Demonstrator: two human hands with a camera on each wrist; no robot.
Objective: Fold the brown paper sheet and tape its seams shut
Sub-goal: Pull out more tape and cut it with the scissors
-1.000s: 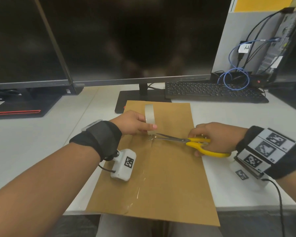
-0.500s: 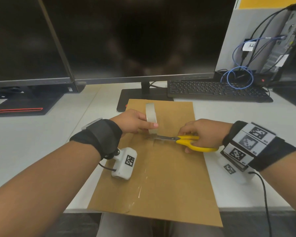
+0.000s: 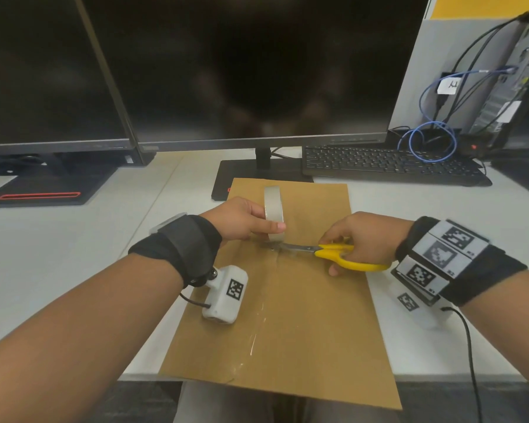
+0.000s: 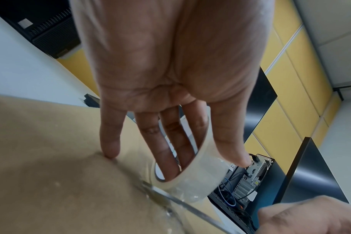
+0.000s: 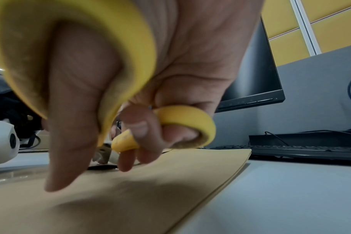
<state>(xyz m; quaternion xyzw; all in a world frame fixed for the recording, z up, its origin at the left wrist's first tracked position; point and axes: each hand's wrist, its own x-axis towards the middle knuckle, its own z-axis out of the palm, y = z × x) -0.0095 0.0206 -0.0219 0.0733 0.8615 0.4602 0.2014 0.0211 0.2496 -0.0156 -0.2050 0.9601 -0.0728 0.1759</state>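
Observation:
The folded brown paper sheet [image 3: 303, 315] lies lengthwise on the white desk, its near end hanging over the front edge. A strip of clear tape [image 3: 258, 325] runs along its middle seam. My left hand [image 3: 242, 219] holds the clear tape roll [image 3: 274, 213] upright over the seam, fingers through its core [image 4: 170, 158] and thumb on the outside; the little finger touches the paper [image 4: 50, 174]. My right hand [image 3: 361, 239] grips yellow-handled scissors [image 3: 333, 253], fingers in the loops [image 5: 186, 125]. The blades [image 3: 290, 247] reach under the roll and look almost together.
A monitor's stand [image 3: 257, 175] sits just beyond the paper's far end, under a large dark monitor [image 3: 257, 71]. A black keyboard [image 3: 388, 166] lies at the back right with blue cables [image 3: 431, 141]. A second monitor base [image 3: 40, 190] is at the left.
My right hand has slid the scissors left toward the roll, and the blades have come together at the tape. The left hand and roll have stayed in place.

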